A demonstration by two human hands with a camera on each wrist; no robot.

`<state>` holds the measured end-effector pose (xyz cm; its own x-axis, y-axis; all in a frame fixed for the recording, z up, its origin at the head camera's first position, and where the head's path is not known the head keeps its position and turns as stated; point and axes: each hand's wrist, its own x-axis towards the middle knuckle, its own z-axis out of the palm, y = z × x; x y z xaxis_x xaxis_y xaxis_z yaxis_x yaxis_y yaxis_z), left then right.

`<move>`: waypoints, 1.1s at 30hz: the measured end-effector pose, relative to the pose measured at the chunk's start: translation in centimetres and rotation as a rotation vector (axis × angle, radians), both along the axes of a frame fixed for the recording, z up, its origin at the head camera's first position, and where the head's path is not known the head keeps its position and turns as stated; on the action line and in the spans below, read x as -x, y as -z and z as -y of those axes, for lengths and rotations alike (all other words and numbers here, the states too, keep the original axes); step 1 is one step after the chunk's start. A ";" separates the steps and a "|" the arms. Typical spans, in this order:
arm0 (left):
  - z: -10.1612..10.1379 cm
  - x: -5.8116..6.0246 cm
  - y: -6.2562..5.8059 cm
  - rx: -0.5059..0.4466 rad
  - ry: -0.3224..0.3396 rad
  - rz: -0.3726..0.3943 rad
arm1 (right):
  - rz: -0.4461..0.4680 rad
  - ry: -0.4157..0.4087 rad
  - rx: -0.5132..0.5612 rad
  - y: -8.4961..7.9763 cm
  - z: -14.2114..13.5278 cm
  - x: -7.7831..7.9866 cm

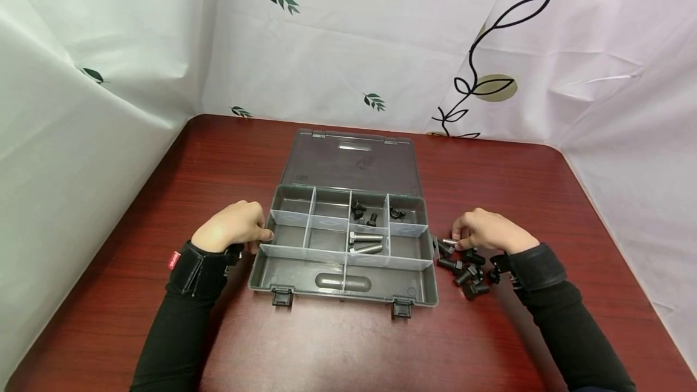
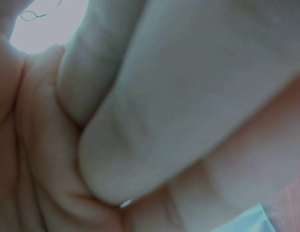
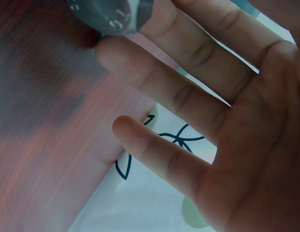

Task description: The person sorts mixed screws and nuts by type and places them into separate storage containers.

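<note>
A grey plastic compartment box (image 1: pixel 298 288) lies with its lid folded back in the head view. My left hand (image 1: pixel 235 227) is at its left wall, thumb and bent forefinger gripping the edge; the left wrist view is mostly filled by curled fingers (image 2: pixel 140 116). To the right of the box, my right hand (image 1: pixel 487 230) pinches a silver bolt (image 1: pixel 449 241) above a pile of black bolts (image 1: pixel 467 275). A grey hex bolt head (image 3: pixel 113 14) shows by the fingertips in the right wrist view, its shank out of sight.
Two silver bolts (image 1: pixel 366 238) lie in a middle compartment. Small black bolts (image 1: pixel 373 219) and other black pieces (image 1: pixel 397 213) lie in two back compartments. The transparent lid (image 1: pixel 354 162) rests behind the box on the reddish wooden table (image 1: pixel 337 343). White patterned cloth (image 1: pixel 337 47) hangs around the table.
</note>
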<state>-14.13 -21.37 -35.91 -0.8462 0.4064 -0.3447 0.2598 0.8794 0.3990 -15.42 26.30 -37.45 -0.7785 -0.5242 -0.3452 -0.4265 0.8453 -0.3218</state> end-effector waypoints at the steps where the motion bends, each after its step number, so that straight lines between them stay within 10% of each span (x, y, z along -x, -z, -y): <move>1: 0.0 0.0 0.0 0.001 0.001 -0.001 | -0.002 0.000 0.002 0.0 0.0 0.0; 33: 0.0 0.0 -0.1 -0.006 0.001 -0.007 | -0.104 -0.050 0.025 -3.2 -0.1 0.7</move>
